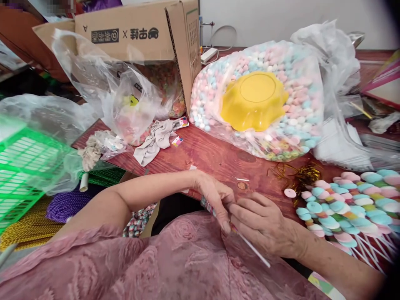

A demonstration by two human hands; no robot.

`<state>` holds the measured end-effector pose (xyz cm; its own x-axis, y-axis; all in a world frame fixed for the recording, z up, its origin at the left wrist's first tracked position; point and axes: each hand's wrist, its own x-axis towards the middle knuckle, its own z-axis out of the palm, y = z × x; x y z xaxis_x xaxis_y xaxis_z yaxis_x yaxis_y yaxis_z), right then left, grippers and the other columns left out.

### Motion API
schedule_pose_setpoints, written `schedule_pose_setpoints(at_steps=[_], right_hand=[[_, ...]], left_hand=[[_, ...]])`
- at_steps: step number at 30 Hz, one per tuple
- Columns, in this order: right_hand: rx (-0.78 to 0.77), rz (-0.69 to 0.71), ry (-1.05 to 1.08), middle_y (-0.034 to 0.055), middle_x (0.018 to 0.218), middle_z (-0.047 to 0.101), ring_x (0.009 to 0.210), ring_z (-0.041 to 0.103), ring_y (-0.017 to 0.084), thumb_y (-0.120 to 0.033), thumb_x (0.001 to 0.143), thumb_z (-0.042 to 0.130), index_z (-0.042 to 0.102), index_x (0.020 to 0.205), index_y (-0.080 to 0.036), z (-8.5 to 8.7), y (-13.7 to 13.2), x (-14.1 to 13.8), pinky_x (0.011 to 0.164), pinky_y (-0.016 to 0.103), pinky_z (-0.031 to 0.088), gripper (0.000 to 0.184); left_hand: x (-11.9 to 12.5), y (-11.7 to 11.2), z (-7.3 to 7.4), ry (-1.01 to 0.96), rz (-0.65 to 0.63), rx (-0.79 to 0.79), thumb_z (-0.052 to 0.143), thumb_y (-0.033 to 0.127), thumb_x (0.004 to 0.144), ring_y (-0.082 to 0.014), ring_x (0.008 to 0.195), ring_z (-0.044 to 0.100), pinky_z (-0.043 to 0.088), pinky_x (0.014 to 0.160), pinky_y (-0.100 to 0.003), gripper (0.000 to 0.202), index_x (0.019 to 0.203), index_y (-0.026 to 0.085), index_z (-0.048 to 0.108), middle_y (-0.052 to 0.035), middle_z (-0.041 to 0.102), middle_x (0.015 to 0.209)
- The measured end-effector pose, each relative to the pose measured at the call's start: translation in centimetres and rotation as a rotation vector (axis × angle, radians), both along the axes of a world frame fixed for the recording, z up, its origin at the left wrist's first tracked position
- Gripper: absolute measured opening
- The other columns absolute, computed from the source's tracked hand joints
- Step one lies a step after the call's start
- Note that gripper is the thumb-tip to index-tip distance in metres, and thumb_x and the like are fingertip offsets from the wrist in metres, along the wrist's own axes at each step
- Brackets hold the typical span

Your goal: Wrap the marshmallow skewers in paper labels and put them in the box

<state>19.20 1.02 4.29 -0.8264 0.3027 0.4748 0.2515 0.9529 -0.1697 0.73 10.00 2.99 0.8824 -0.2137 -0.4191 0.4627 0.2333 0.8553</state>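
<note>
My left hand (215, 200) and my right hand (265, 223) meet over my lap, just below the table's near edge. Both pinch a thin white stick (254, 249) strung with small pastel candy discs (206, 205). The left fingers close on the beaded upper part. The right fingers grip the stick lower down, and its bare end pokes out toward the bottom right. A pile of finished candy skewers (350, 208) lies on the red wooden table (218, 154) to the right of my right hand.
A big clear bag of pastel candies (300, 121) holds a yellow bowl (253, 100). A cardboard box (137, 31) and plastic bags (125, 100) stand behind. Gold twist ties (300, 175), a green basket (21, 166), cloth gloves (156, 139) and a loose disc (289, 193) lie around.
</note>
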Motion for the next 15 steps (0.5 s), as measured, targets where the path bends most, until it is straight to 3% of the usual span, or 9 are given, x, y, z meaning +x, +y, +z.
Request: schedule_pose_setpoints(at_steps=[2, 3, 6, 8, 10, 12, 13, 15], right_hand=[[-0.001, -0.099, -0.029, 0.0039, 0.082, 0.067, 0.072, 0.057, 0.017, -0.014, 0.093, 0.042, 0.063, 0.084, -0.023, -0.1, 0.1, -0.2, 0.063, 0.034, 0.039, 0.025], [-0.003, -0.145, -0.054, 0.0036, 0.077, 0.065, 0.067, 0.054, 0.016, -0.012, 0.093, 0.041, 0.061, 0.081, -0.022, -0.4, 0.2, -0.2, 0.063, 0.034, 0.038, 0.025], [-0.063, -0.275, -0.067, 0.0027, 0.066, 0.058, 0.059, 0.048, 0.016, -0.01, 0.089, 0.04, 0.058, 0.077, -0.02, -1.9, 1.3, 0.1, 0.059, 0.032, 0.037, 0.023], [-0.189, -0.395, 0.052, 0.0017, 0.063, 0.056, 0.057, 0.048, 0.015, -0.014, 0.087, 0.041, 0.056, 0.074, -0.02, -2.7, 2.5, 0.5, 0.056, 0.029, 0.037, 0.021], [-0.403, -0.536, 0.226, -0.0013, 0.058, 0.052, 0.053, 0.046, 0.012, -0.021, 0.089, 0.043, 0.053, 0.069, -0.021, -2.8, 3.5, 0.7, 0.052, 0.026, 0.035, 0.022], [-0.656, -0.631, 0.406, -0.0025, 0.058, 0.053, 0.052, 0.047, 0.011, -0.027, 0.09, 0.047, 0.053, 0.067, -0.02, -2.3, 3.8, 0.4, 0.052, 0.024, 0.036, 0.025], [-0.78, -0.643, 0.477, -0.0026, 0.058, 0.054, 0.053, 0.048, 0.011, -0.029, 0.089, 0.049, 0.054, 0.067, -0.02, -2.0, 3.6, 0.1, 0.052, 0.023, 0.038, 0.025], [-0.972, -0.607, 0.573, -0.0024, 0.058, 0.055, 0.053, 0.048, 0.011, -0.032, 0.086, 0.054, 0.057, 0.065, -0.019, -1.8, 2.8, -0.8, 0.05, 0.022, 0.039, 0.025]], left_hand=[[-0.4, 1.5, 1.2, 0.019, -0.04, 0.277, 0.085, 0.048, 0.054, -0.0167, 0.051, 0.054, 0.042, 0.048, -0.029, 0.031, 0.055, 0.021, 0.07, 0.0005, 0.06, 0.051], [-0.5, 1.8, 2.1, 0.009, 0.003, 0.454, 0.084, 0.047, 0.055, -0.0152, 0.047, 0.05, 0.038, 0.047, -0.028, 0.032, 0.05, 0.021, 0.067, 0.001, 0.055, 0.047], [-0.7, 0.3, 5.1, -0.14, 0.381, 1.065, 0.085, 0.034, 0.055, -0.0158, 0.055, 0.048, 0.036, 0.057, -0.029, 0.03, 0.046, 0.02, 0.06, -0.0009, 0.053, 0.051], [-0.5, -2.4, 6.0, -0.222, 0.553, 1.344, 0.073, 0.021, 0.07, -0.0206, 0.074, 0.053, 0.038, 0.069, -0.033, 0.015, 0.058, 0.02, 0.064, -0.0065, 0.062, 0.07], [-0.2, -4.8, 5.1, -0.338, 0.49, 1.394, 0.06, 0.017, 0.08, -0.0218, 0.081, 0.054, 0.039, 0.073, -0.035, 0.013, 0.068, 0.02, 0.066, -0.0096, 0.065, 0.082], [0.1, -5.5, 2.7, -0.407, 0.465, 1.282, 0.065, 0.033, 0.08, -0.0213, 0.078, 0.054, 0.042, 0.071, -0.034, 0.016, 0.072, 0.018, 0.067, -0.0094, 0.065, 0.082], [0.3, -5.2, 1.3, -0.382, 0.519, 1.18, 0.062, 0.033, 0.083, -0.0194, 0.075, 0.055, 0.044, 0.071, -0.032, 0.018, 0.076, 0.018, 0.068, -0.0074, 0.064, 0.079], [0.7, -4.0, -0.7, -0.33, 0.769, 0.942, 0.045, 0.027, 0.093, -0.0161, 0.072, 0.057, 0.046, 0.07, -0.029, 0.028, 0.084, 0.016, 0.069, -0.0051, 0.064, 0.076]])
